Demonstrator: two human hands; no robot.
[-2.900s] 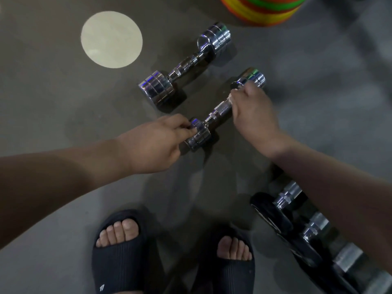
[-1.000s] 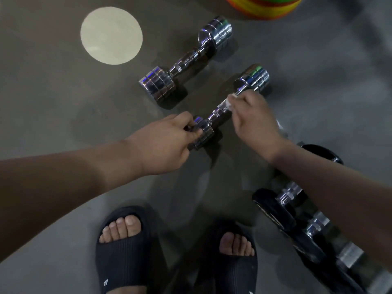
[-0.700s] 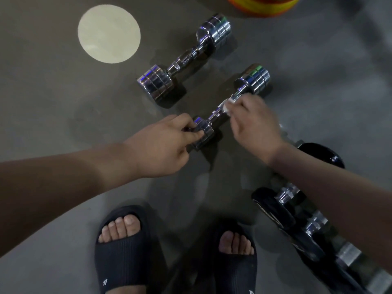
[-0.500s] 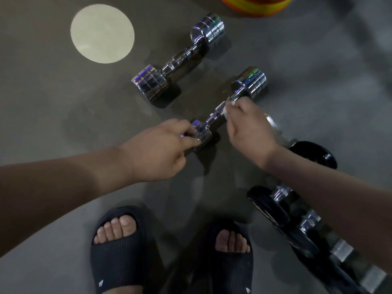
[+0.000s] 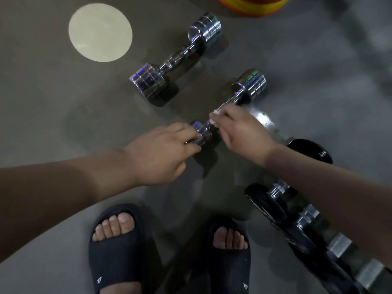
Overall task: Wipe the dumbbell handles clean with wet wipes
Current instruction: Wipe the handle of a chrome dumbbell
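Two chrome dumbbells lie diagonally on the grey floor. On the nearer dumbbell, my left hand grips the near head. My right hand is wrapped round its handle with a white wet wipe showing at the fingertips; most of the handle is hidden under that hand. The farther dumbbell lies untouched, its knurled handle bare.
A pale round mark is on the floor at upper left. A stack of coloured weight plates sits at the top edge. Black-headed dumbbells lie at lower right under my right forearm. My two feet in black slides are below.
My right hand has slid along the handle from the far head towards the near head with the wipe. My left hand keeps its hold on the near head.
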